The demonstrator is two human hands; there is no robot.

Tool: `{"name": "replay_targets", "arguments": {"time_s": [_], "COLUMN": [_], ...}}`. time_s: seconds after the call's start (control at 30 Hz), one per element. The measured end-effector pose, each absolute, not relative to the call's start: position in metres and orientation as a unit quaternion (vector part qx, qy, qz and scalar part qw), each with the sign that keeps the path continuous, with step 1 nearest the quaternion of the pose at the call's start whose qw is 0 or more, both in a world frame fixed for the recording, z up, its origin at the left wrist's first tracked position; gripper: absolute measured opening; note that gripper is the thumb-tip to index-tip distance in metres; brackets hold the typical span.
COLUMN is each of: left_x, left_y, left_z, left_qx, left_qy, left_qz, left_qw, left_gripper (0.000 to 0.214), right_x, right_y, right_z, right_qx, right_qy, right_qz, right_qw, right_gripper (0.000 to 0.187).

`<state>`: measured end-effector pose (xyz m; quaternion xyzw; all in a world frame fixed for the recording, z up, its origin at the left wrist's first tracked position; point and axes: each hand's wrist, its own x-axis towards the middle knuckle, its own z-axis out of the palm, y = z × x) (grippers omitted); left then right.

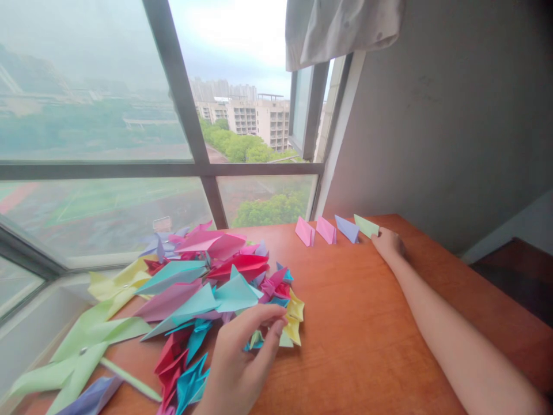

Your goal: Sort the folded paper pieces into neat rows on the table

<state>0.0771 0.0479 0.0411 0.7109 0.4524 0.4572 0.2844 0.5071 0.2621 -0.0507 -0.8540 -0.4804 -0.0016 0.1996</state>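
A heap of folded coloured paper pieces [203, 288] lies on the left of the wooden table [358, 323]. My left hand [242, 363] rests at the heap's near right edge, fingers curled and pinching a small pale green and yellow folded piece [290, 325]. Far across the table my right hand [389, 243] is stretched out, its fingers closed on a light green folded triangle [366, 226]. That triangle stands at the right end of a row with a blue one [347, 228] and two pink ones [326, 230] [305, 231].
A large window [181, 167] runs along the table's far and left sides, with buildings and trees outside. A grey wall [440, 115] rises on the right. Long pale green folded paper [82, 340] reaches the table's left corner. A cloth [341, 26] hangs above.
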Motion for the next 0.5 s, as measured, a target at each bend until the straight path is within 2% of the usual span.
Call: {"name": "replay_targets", "arguments": {"time_s": [0.23,0.5], "left_x": [0.078,0.082], "left_y": [0.049,0.049], "left_z": [0.044,0.045], "left_qx": [0.707,0.697], "left_qy": [0.456,0.466], "left_qz": [0.463,0.457], "left_qw": [0.278,0.296], "left_gripper": [0.013,0.016], "right_x": [0.504,0.467], "right_y": [0.262,0.237], "right_z": [-0.046,-0.023], "right_qx": [-0.845,-0.796], "right_qy": [-0.477,-0.46], "right_qz": [0.008,-0.002], "right_qw": [0.242,0.393], "right_gripper": [0.028,0.038]}}
